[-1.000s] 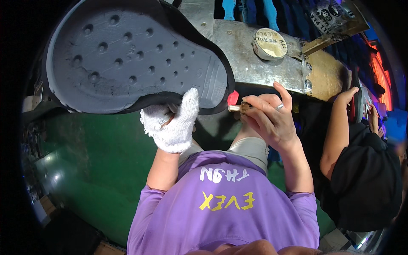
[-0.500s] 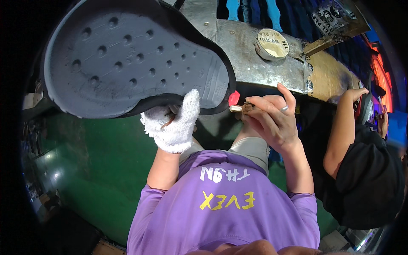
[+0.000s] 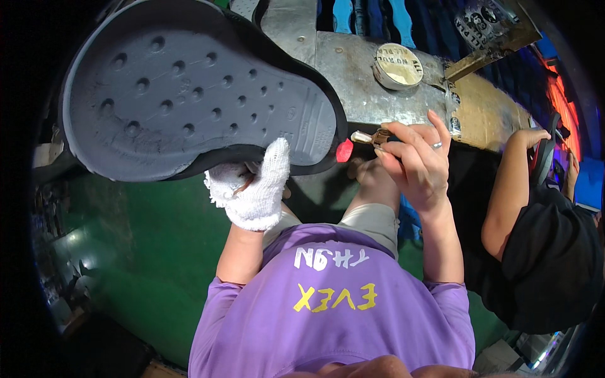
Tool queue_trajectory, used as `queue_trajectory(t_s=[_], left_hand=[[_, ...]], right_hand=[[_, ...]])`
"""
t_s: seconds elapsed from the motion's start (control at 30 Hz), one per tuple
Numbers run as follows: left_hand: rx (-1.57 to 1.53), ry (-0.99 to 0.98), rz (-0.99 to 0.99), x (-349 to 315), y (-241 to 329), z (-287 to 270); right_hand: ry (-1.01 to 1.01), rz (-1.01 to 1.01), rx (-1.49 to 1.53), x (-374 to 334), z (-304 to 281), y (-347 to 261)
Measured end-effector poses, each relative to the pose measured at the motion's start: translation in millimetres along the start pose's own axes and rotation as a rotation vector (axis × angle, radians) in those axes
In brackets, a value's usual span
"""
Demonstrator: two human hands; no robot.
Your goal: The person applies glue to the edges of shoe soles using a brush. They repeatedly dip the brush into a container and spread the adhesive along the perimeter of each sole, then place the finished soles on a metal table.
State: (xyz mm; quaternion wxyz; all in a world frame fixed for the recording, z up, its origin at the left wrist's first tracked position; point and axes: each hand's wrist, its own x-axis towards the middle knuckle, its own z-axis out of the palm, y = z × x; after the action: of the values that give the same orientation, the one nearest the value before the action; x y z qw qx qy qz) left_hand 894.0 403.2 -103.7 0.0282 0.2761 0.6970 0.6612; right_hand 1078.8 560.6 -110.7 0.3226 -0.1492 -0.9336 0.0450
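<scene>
A large grey shoe sole (image 3: 170,94) with a black edge and small round dimples fills the upper left. My left hand (image 3: 252,189), in a white knitted glove, grips its lower edge with the thumb over the grey face; the other fingers are mostly hidden. At the sole's narrow end sticks out a small red piece (image 3: 344,150). Bare, with a ring on one finger, my right hand (image 3: 416,157) pinches a small brush (image 3: 372,137) with a whitish tip. That tip points toward the narrow end, just off the red piece.
A round tub (image 3: 398,66) of pale cream-coloured stuff stands on the metal-topped bench (image 3: 353,94). Blue straps (image 3: 403,22) hang behind it. On the right, a co-worker in a black shirt (image 3: 548,271) holds a black and red shoe (image 3: 545,154). Below lies a green floor (image 3: 145,252).
My right hand has moved up and slightly right, taking the brush tip from beside the red piece to above it. The sole has shifted slightly left and down with my left hand.
</scene>
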Motion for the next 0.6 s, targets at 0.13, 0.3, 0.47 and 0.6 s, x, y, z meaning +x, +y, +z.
queue_trajectory(t_s=[0.13, 0.3, 0.47, 0.6], left_hand=[[0.025, 0.01, 0.122, 1.2, -6.5, -0.5], [0.092, 0.06, 0.253, 6.8, -17.6, 0.1], [0.047, 0.034, 0.15, 4.5, -12.4, 0.0], [0.033, 0.023, 0.075, 1.6, -5.1, -0.8]], right_hand=[[-0.054, -0.025, 0.051, 1.7, 2.0, -4.0], [-0.102, -0.111, 0.081, -4.6, 4.1, -10.3], [-0.072, -0.114, 0.126, -10.8, 2.3, -13.9], [-0.075, -0.119, 0.083, -4.8, 4.0, -6.7]])
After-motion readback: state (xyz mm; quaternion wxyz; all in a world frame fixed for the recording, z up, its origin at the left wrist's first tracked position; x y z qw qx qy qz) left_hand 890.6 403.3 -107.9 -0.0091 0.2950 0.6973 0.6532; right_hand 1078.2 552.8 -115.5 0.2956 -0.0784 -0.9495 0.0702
